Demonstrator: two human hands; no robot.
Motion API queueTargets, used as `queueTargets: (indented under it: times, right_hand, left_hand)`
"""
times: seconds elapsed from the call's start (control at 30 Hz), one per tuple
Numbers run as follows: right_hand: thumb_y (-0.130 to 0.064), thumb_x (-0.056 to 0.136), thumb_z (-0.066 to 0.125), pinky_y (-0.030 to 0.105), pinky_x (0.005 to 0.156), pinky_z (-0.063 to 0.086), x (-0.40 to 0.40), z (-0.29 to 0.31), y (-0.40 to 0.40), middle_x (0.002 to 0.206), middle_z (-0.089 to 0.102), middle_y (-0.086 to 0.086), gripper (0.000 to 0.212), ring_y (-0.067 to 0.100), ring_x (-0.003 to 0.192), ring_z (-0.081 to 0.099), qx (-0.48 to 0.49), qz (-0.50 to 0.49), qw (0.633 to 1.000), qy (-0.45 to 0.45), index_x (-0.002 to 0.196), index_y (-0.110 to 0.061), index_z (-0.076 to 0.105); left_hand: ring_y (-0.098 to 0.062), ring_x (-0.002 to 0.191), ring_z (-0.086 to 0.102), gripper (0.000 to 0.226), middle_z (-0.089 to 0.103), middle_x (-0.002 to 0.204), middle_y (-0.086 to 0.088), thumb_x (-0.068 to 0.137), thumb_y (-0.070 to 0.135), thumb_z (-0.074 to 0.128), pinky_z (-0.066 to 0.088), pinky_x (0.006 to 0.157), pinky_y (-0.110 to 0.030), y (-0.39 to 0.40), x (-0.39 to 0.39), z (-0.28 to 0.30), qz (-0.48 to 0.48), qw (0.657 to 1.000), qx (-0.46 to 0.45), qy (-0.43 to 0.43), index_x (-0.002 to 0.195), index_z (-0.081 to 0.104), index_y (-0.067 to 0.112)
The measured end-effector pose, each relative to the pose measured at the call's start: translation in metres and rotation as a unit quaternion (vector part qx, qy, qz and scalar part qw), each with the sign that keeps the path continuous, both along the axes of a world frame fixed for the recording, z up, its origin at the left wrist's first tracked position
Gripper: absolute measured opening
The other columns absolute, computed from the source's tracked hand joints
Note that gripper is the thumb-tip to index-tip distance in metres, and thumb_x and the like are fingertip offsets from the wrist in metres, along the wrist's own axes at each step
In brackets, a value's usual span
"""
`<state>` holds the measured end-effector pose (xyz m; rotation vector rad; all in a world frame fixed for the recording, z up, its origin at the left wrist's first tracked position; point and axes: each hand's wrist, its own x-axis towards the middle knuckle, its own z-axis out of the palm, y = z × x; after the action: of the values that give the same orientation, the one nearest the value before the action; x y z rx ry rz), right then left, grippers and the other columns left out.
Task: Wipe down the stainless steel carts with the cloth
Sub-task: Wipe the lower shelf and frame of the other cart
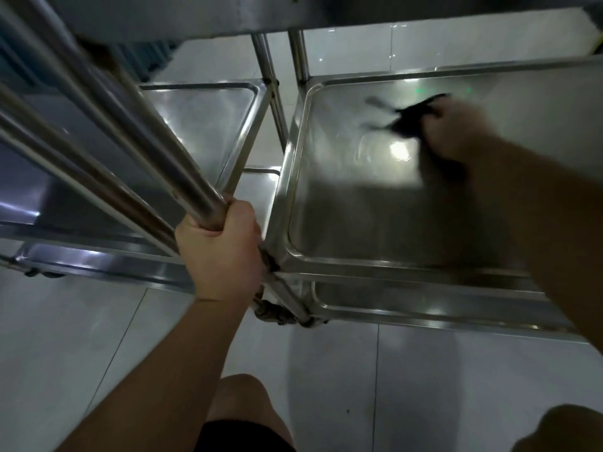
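Two stainless steel carts stand side by side. On the right cart's middle shelf (pixel 342 203), my right hand (pixel 456 135) grips a dark cloth (pixel 411 115) and presses it against the steel near the shelf's far side; hand and cloth are motion-blurred. My left hand (pixel 222 243) grips the lower end of an upright post (pixel 137 119) at the shelf's near-left corner. The left cart's shelf (pixel 208 125) lies beyond that post.
A lower shelf (pixel 424 308) shows beneath the right cart's middle shelf, with a caster (pixel 277 314) at its near-left corner. An upper shelf's underside (pixel 228 14) spans the top. Pale floor tiles (pixel 98 347) surround the carts. My knees are at the bottom edge.
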<state>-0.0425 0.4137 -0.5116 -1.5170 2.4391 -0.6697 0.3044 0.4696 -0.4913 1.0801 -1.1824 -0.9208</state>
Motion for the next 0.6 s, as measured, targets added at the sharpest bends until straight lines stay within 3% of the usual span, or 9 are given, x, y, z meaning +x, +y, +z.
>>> queueTargets:
  times: [0.1, 0.23, 0.3, 0.37, 0.47, 0.6]
  right_hand:
    - [-0.036, 0.097, 0.050, 0.051, 0.106, 0.051, -0.018, -0.013, -0.014, 0.132, 0.064, 0.024, 0.046, 0.046, 0.122, 0.061, 0.033, -0.127, 0.991, -0.019, 0.134, -0.014, 0.067]
    - [-0.043, 0.088, 0.048, 0.050, 0.105, 0.050, 0.012, -0.011, -0.016, 0.130, 0.063, 0.020, 0.054, 0.045, 0.120, 0.061, 0.046, -0.184, 0.982, -0.019, 0.133, -0.018, 0.063]
    - [-0.044, 0.090, 0.049, 0.046, 0.095, 0.053, 0.058, -0.004, -0.003, 0.124, 0.067, 0.018, 0.047, 0.044, 0.113, 0.065, 0.042, -0.127, 0.991, 0.003, 0.127, -0.023, 0.066]
    - [-0.047, 0.091, 0.050, 0.044, 0.094, 0.055, 0.114, 0.002, 0.013, 0.125, 0.068, 0.013, 0.044, 0.041, 0.113, 0.066, 0.042, -0.004, 0.999, -0.009, 0.127, -0.029, 0.068]
    - [-0.046, 0.099, 0.048, 0.043, 0.113, 0.044, 0.183, -0.006, 0.043, 0.149, 0.059, -0.003, 0.047, 0.029, 0.137, 0.051, 0.038, 0.160, 0.986, -0.003, 0.142, -0.034, 0.063]
    - [-0.045, 0.107, 0.041, 0.044, 0.124, 0.029, 0.203, -0.013, 0.081, 0.163, 0.044, -0.011, 0.050, 0.019, 0.153, 0.030, 0.023, 0.198, 0.980, 0.011, 0.152, -0.032, 0.053]
  left_hand:
    - [-0.011, 0.046, 0.043, 0.025, 0.037, 0.054, -0.009, 0.088, -0.007, 0.055, 0.041, 0.049, -0.025, 0.000, -0.004, 0.001, 0.017, 1.000, -0.005, 0.022, 0.066, 0.043, -0.009]
    - [-0.018, 0.049, 0.038, 0.026, 0.034, 0.056, -0.009, 0.082, 0.007, 0.058, 0.037, 0.051, -0.029, -0.003, -0.004, 0.000, 0.012, 0.999, 0.007, 0.040, 0.060, 0.044, 0.009]
    - [-0.016, 0.047, 0.038, 0.031, 0.036, 0.054, -0.005, 0.081, 0.010, 0.060, 0.037, 0.050, -0.027, -0.003, -0.004, 0.001, -0.003, 0.999, 0.018, 0.048, 0.056, 0.047, 0.024]
    - [-0.015, 0.047, 0.040, 0.033, 0.039, 0.053, -0.001, 0.081, 0.013, 0.061, 0.038, 0.050, -0.025, -0.003, -0.003, 0.001, -0.007, 0.999, 0.028, 0.046, 0.054, 0.048, 0.027]
    - [-0.021, 0.050, 0.042, 0.025, 0.040, 0.055, -0.009, 0.080, 0.015, 0.061, 0.038, 0.052, -0.028, -0.005, -0.003, -0.001, 0.008, 0.999, 0.021, 0.031, 0.058, 0.048, 0.014]
    - [-0.021, 0.049, 0.045, 0.040, 0.042, 0.057, -0.015, 0.075, 0.025, 0.060, 0.039, 0.047, -0.024, -0.003, -0.004, -0.002, 0.017, 1.000, 0.006, 0.012, 0.064, 0.043, -0.009]
